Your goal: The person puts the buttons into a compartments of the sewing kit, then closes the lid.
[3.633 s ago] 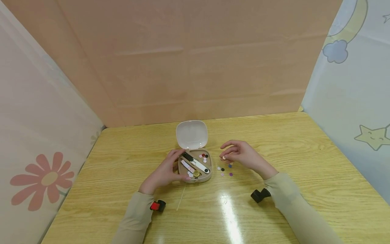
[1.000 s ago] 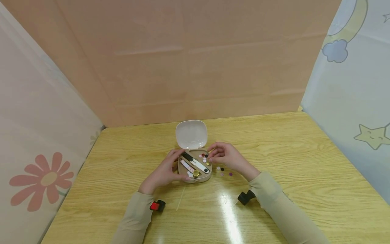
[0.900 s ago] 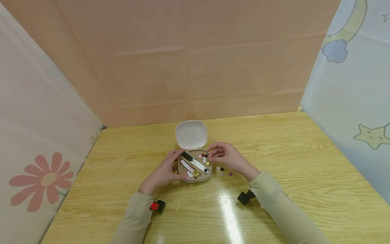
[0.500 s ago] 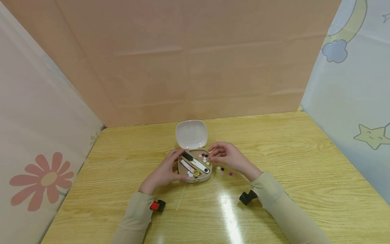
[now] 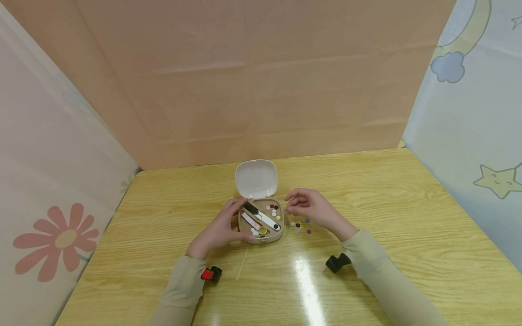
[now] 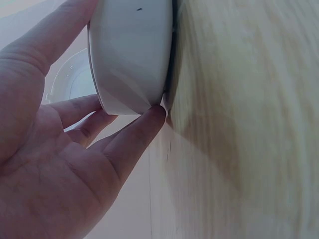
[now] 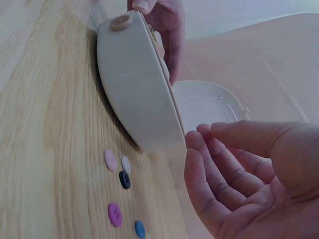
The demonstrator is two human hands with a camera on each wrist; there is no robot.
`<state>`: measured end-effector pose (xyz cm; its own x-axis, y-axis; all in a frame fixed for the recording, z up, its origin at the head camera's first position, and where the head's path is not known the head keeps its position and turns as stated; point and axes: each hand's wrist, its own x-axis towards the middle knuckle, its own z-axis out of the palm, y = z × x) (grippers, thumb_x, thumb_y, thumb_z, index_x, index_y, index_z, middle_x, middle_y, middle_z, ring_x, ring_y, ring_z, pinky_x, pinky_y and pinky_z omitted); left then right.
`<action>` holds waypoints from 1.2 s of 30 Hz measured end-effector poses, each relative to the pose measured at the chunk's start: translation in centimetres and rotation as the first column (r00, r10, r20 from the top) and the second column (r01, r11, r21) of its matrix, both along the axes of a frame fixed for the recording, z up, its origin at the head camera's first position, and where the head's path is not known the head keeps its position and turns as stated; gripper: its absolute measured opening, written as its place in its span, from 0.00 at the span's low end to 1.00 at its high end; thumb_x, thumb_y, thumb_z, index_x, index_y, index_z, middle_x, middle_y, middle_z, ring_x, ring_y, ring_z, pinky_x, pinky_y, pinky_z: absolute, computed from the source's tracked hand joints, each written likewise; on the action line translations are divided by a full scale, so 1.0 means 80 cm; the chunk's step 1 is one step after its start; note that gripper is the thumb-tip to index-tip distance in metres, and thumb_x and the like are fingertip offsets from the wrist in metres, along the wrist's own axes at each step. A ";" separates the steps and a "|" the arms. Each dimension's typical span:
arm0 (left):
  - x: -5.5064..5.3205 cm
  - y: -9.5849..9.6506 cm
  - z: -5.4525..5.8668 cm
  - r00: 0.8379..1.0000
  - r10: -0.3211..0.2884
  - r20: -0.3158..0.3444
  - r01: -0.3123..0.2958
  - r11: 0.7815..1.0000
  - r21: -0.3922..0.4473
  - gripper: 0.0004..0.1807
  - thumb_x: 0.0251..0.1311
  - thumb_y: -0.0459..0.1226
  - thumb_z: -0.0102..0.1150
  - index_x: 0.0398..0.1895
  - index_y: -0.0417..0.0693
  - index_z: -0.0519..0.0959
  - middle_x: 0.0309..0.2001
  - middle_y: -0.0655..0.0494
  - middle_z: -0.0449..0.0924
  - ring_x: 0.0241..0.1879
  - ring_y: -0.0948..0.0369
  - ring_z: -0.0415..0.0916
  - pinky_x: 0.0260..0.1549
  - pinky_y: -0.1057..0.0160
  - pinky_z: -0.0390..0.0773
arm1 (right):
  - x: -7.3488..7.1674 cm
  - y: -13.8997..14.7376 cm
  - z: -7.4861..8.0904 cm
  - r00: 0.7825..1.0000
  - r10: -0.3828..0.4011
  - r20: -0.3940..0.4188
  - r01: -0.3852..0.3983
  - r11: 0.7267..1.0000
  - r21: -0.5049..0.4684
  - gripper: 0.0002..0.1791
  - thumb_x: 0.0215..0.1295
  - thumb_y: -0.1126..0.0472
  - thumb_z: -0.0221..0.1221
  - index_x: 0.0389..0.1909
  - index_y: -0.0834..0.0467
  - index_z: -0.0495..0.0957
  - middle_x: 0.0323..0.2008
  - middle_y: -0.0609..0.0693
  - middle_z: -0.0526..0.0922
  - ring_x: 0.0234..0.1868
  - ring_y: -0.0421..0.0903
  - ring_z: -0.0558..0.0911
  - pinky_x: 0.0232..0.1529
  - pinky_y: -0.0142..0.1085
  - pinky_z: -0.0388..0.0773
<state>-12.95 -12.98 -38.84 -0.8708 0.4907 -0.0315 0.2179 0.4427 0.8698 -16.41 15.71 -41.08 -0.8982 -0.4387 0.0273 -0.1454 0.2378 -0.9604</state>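
My left hand (image 5: pixel 222 228) grips a small cream storage box (image 5: pixel 269 239), thumb at the front rim, fingers round the left and back. Its white lid (image 5: pixel 256 179) stands raised behind. Inside lie a long black-and-white tool (image 5: pixel 267 222), a pink-and-white strip (image 5: pixel 250 221), a gold ring-shaped piece (image 5: pixel 263 231) and several buttons, among them a yellow button (image 5: pixel 278 218). My right hand (image 5: pixel 316 210) hovers just right of the box, fingers loosely bent, nothing visible between them. In the right wrist view its fingertips (image 7: pixel 193 140) overlap the box's edge.
Loose on the table right of the box are a pink button (image 7: pixel 110 160), a white button (image 7: pixel 126 164), a black button (image 7: pixel 124 179), a purple button (image 7: pixel 115 214) and a blue button (image 7: pixel 140 229). A thin pale stick (image 5: pixel 243 262) lies in front of the box.
The right hand carried a yellow button to the box; the button now lies in the right compartment. The hand has since drawn back slightly right. The left hand has stayed on the box.
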 end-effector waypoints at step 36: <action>-0.021 -0.011 -0.045 1.000 0.004 -0.031 -0.004 1.000 -0.008 0.54 0.41 0.43 0.77 0.73 0.52 0.56 0.61 0.55 0.60 0.65 0.50 0.58 0.57 0.51 0.71 | 0.003 0.053 -0.017 0.997 -0.077 0.003 0.076 0.992 0.100 0.19 0.64 0.65 0.61 0.52 0.70 0.72 0.41 0.60 0.82 0.43 0.58 0.82 0.41 0.42 0.81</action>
